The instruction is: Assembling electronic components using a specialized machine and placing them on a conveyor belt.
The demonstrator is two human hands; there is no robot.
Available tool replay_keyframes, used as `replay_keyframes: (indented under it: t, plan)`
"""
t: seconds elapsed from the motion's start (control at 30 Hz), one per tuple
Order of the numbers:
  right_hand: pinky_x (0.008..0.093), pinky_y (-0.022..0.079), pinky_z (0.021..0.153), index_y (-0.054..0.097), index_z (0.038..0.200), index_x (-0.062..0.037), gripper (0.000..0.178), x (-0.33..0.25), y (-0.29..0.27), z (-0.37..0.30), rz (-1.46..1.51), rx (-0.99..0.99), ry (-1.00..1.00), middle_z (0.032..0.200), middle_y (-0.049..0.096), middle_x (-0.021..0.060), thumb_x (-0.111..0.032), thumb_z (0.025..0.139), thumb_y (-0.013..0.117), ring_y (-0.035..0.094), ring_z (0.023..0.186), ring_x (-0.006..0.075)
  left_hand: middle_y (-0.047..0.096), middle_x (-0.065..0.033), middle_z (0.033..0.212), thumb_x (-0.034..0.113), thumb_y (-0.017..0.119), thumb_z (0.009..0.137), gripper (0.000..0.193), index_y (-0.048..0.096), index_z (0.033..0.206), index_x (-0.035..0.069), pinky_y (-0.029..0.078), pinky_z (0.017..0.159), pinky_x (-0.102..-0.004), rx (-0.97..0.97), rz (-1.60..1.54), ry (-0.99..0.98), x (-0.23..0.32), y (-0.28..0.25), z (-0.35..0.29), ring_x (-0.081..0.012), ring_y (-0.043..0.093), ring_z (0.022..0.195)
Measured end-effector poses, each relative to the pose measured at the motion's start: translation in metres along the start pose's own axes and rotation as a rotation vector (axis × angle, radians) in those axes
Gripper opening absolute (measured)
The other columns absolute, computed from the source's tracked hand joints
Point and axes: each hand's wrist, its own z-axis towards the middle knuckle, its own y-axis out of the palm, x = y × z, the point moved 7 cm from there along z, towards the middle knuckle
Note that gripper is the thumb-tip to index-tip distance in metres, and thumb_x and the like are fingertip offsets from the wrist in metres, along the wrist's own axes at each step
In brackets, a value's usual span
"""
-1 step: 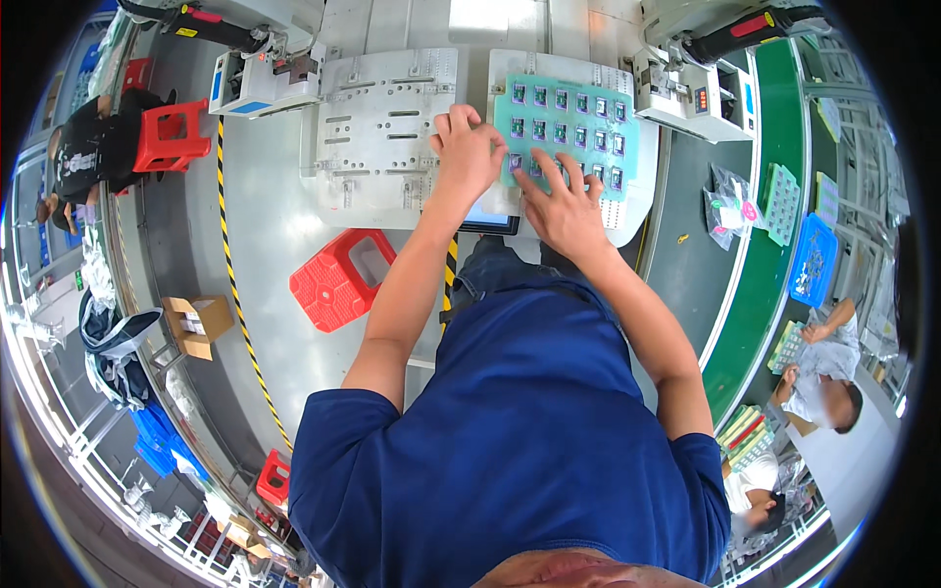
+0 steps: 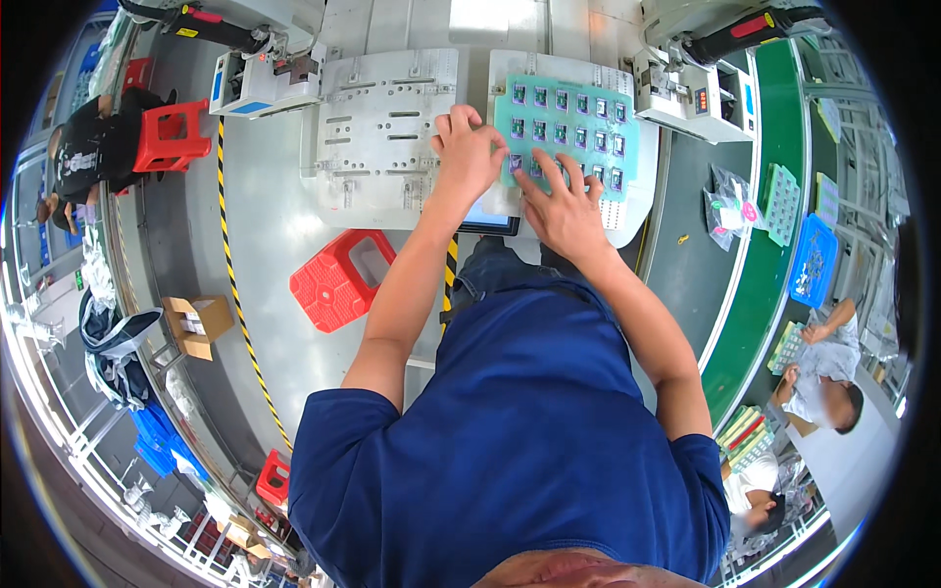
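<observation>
A translucent green tray [image 2: 569, 118] holds rows of small dark electronic modules and lies on the right metal fixture plate [image 2: 613, 214]. My left hand [image 2: 468, 157] is at the tray's left edge, fingers curled, with thumb and forefinger drawn together beside the lowest row. Whatever they pinch, if anything, is too small to make out. Over the lower part of the tray rests my right hand [image 2: 566, 211], its fingers spread among the modules and hiding some of them. To the left lies a bare metal fixture plate [image 2: 382, 147] with slots and holes.
White machine heads [image 2: 270, 83] flank the plates, the other machine head [image 2: 696, 98] being at right. A dark screen [image 2: 490, 221] sits below the plates. A red stool [image 2: 338, 279] stands on the floor at left. Rightward, a green bench [image 2: 750, 314] carries a blue bin [image 2: 814, 260]; other people sit beyond.
</observation>
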Motion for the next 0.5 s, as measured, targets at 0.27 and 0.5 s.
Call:
replay_keyframes:
  t: [0.27, 0.5]
  plan:
    - [0.0465, 0.031, 0.089, 0.068, 0.109, -0.0202, 0.033, 0.010, -0.011, 0.018, 0.177, 0.134, 0.135, 0.124, 0.051, 0.0038, -0.020, 0.076, 0.071, 0.046, 0.116, 0.0277, 0.042, -0.0066, 0.110, 0.013, 0.079, 0.069, 0.011, 0.071, 0.076, 0.015, 0.031, 0.087, -0.0454, -0.011, -0.051, 0.124, 0.006, -0.001, -0.002, -0.0311, 0.036, 0.108]
    - [0.0454, 0.032, 0.089, 0.071, 0.097, -0.0184, 0.022, 0.007, 0.005, 0.021, 0.147, 0.085, 0.071, 0.116, 0.055, 0.0024, -0.019, 0.075, 0.071, 0.047, 0.113, 0.0259, 0.043, -0.0050, 0.109, 0.014, 0.077, 0.069, 0.011, 0.070, 0.077, 0.014, 0.031, 0.088, -0.0449, 0.010, -0.035, 0.208, 0.010, -0.007, -0.005, -0.0303, 0.037, 0.107]
